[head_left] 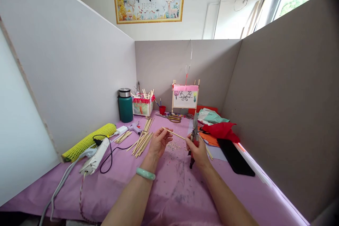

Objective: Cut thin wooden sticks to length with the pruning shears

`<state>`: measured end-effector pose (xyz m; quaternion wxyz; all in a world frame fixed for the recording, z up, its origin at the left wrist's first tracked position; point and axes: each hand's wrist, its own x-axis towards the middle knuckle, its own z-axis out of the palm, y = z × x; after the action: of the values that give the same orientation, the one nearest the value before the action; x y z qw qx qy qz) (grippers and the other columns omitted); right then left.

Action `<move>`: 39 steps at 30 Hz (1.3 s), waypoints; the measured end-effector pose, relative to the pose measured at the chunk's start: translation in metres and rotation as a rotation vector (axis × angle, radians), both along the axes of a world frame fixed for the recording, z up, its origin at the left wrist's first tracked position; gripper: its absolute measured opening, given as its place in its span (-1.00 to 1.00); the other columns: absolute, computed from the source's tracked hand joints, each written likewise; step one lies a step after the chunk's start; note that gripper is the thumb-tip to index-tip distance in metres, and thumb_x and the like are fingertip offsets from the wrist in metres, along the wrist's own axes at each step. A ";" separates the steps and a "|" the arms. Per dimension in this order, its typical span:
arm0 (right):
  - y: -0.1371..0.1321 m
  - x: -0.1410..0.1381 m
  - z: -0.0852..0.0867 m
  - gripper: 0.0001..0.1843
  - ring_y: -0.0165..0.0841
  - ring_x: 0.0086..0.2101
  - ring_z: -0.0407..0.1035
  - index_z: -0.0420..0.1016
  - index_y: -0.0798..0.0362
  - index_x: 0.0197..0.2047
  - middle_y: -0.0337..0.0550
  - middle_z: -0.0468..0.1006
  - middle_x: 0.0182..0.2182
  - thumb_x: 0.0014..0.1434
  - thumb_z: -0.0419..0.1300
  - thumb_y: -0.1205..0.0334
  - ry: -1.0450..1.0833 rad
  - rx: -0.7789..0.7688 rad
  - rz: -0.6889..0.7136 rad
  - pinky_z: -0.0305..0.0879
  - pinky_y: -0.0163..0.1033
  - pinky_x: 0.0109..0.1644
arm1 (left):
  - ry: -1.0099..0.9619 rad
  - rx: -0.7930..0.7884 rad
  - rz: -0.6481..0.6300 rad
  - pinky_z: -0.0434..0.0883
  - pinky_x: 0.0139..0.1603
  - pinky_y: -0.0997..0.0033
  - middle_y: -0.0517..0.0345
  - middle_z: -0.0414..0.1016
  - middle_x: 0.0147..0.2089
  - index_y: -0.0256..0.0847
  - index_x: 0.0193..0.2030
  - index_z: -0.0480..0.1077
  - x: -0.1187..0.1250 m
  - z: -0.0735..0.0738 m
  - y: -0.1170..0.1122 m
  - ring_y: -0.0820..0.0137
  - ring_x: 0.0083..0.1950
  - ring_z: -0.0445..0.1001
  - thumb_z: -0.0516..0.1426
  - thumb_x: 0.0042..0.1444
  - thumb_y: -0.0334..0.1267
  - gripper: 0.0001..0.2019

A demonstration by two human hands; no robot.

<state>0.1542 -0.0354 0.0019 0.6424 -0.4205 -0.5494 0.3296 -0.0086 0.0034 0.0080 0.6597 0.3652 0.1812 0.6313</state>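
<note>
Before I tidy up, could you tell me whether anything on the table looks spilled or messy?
Yes: small pale chips lie scattered on the purple table cover between the left hand and right hand, below the thin stick.

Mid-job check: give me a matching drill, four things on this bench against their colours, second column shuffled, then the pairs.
Things:
1. flask
2. foam net sleeve
3. bangle on the left hand
4. small cup

Colours:
A. red
B. pale green
C. dark teal with a steel lid
D. yellow-green

Pairs: 1-C, 2-D, 3-B, 4-A
</note>
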 end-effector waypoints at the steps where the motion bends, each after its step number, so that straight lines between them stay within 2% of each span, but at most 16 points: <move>1: 0.002 0.004 0.001 -0.72 -0.45 -0.59 0.12 0.27 0.00 -0.39 -0.40 0.23 -0.62 0.02 0.24 0.01 0.047 -0.011 0.011 0.08 -0.31 -0.48 | 0.021 0.003 -0.029 0.48 -0.35 0.53 0.07 0.61 -0.23 -0.27 -0.30 0.48 0.000 0.000 -0.001 0.50 -0.36 0.53 0.38 -0.12 -0.19 -0.71; 7: 0.000 0.027 0.011 -0.71 -0.51 -0.63 0.02 0.22 0.00 -0.41 -0.43 0.13 -0.65 -0.07 0.27 0.09 0.229 -0.104 0.218 0.03 -0.34 -0.53 | 0.191 -0.006 -0.254 0.44 -0.36 0.53 0.00 0.61 -0.22 -0.31 -0.27 0.55 -0.008 0.002 -0.005 0.39 -0.27 0.57 0.36 -0.23 -0.38 -0.71; 10: -0.004 0.031 0.014 -0.73 -0.53 -0.64 0.01 0.27 0.02 -0.42 -0.42 0.14 -0.67 -0.09 0.30 0.14 0.227 -0.176 0.350 -0.01 -0.34 -0.54 | 0.315 -0.018 -0.390 0.33 -0.53 0.55 -0.02 0.62 -0.26 -0.30 -0.20 0.56 -0.009 0.002 -0.006 0.46 -0.45 0.51 0.33 -0.12 -0.23 -0.69; 13: -0.006 0.031 0.012 -0.75 -0.53 -0.64 0.02 0.33 0.04 -0.41 -0.41 0.18 -0.68 -0.08 0.32 0.17 0.203 -0.224 0.441 -0.02 -0.34 -0.54 | 0.457 0.006 -0.525 0.19 -0.65 0.55 -0.04 0.60 -0.36 -0.38 -0.21 0.57 -0.007 0.002 -0.008 0.57 -0.64 0.34 0.32 -0.06 -0.12 -0.64; 17: -0.007 0.027 0.008 -0.76 -0.52 -0.63 0.07 0.38 0.06 -0.38 -0.40 0.22 -0.67 -0.09 0.35 0.20 0.169 -0.265 0.495 -0.02 -0.35 -0.53 | 0.592 0.036 -0.611 0.08 -0.67 0.54 0.06 0.55 -0.51 -0.39 -0.32 0.58 -0.004 0.000 -0.012 0.60 -0.70 0.24 0.35 -0.11 -0.10 -0.66; 22: -0.006 0.021 0.007 -0.72 -0.52 -0.60 0.15 0.45 0.08 -0.31 -0.34 0.37 -0.60 -0.07 0.40 0.18 0.174 -0.282 0.445 0.04 -0.37 -0.52 | 0.603 0.008 -0.566 -0.04 -0.67 0.54 0.16 0.47 -0.59 -0.37 -0.23 0.58 -0.003 -0.004 -0.010 0.61 -0.69 0.18 0.40 -0.22 -0.14 -0.59; 26: -0.002 0.018 0.006 -0.60 -0.41 -0.41 0.35 0.49 0.05 -0.14 -0.21 0.50 -0.39 -0.01 0.35 0.02 0.269 -0.287 0.425 0.32 -0.27 -0.29 | 0.488 -0.032 -0.405 -0.11 -0.66 0.54 0.27 0.38 -0.59 -0.32 -0.17 0.55 -0.006 -0.005 -0.001 0.67 -0.70 0.07 0.37 -0.17 -0.10 -0.58; 28: 0.001 0.018 0.004 -0.57 -0.35 -0.36 0.40 0.50 0.04 -0.12 -0.16 0.51 -0.33 -0.02 0.33 -0.01 0.319 -0.341 0.443 0.38 -0.18 -0.22 | 0.424 -0.057 -0.323 -0.13 -0.66 0.55 0.31 0.35 -0.59 -0.29 -0.14 0.53 -0.007 -0.004 0.002 0.69 -0.70 0.02 0.36 -0.16 -0.09 -0.56; 32: 0.005 0.021 0.000 -0.65 -0.34 -0.43 0.39 0.53 0.10 -0.23 -0.10 0.50 -0.38 -0.02 0.34 0.03 0.337 -0.453 0.463 0.40 -0.16 -0.33 | 0.350 -0.097 -0.224 -0.16 -0.67 0.55 0.30 0.35 -0.58 -0.32 -0.15 0.52 -0.007 -0.003 0.002 0.70 -0.70 -0.03 0.36 -0.17 -0.11 -0.56; 36: 0.001 0.020 0.002 -0.56 -0.35 -0.34 0.41 0.53 0.05 -0.11 -0.14 0.52 -0.29 0.00 0.32 -0.03 0.328 -0.380 0.488 0.41 -0.19 -0.21 | 0.291 -0.111 -0.167 -0.15 -0.68 0.56 0.27 0.40 -0.53 -0.31 -0.18 0.53 -0.006 -0.001 0.001 0.72 -0.70 -0.02 0.37 -0.19 -0.15 -0.59; 39: -0.004 0.014 0.005 -0.56 -0.40 -0.41 0.37 0.53 0.06 -0.14 -0.19 0.50 -0.37 -0.07 0.40 0.02 0.260 -0.364 0.464 0.37 -0.27 -0.30 | 0.264 -0.111 -0.157 -0.15 -0.68 0.56 0.24 0.42 -0.52 -0.33 -0.19 0.54 -0.005 -0.001 0.001 0.72 -0.71 -0.02 0.38 -0.21 -0.17 -0.59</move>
<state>0.1684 -0.0398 0.0069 0.5293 -0.3463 -0.4760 0.6110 -0.0138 0.0040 0.0071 0.6967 0.4210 0.2719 0.5132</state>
